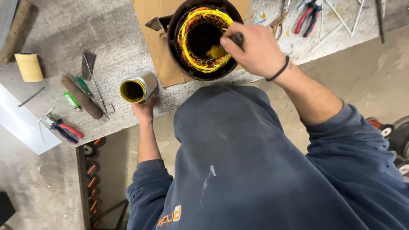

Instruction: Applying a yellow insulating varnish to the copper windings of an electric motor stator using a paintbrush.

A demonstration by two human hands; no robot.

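Observation:
My right hand [255,47] grips a dark brush handle [237,39] over a round black motor stator [179,51] with yellow windings [191,59]; the brush tip, wet with yellow, dips inside the bore. The stator rests on a brown cardboard sheet [155,47]. My left hand [144,110] holds a tilted metal can [138,86] with a yellow-coated inside at the near edge of the workbench [115,38]. A black band circles my right wrist.
On the bench left lie a spool of pale thread [29,67], a wooden-handled tool [82,97], a green screwdriver [83,86], red-handled pliers [64,129] and a white sheet [19,123]. More pliers [307,16] and scissors [279,21] lie far right. Copper coils [90,170] sit below.

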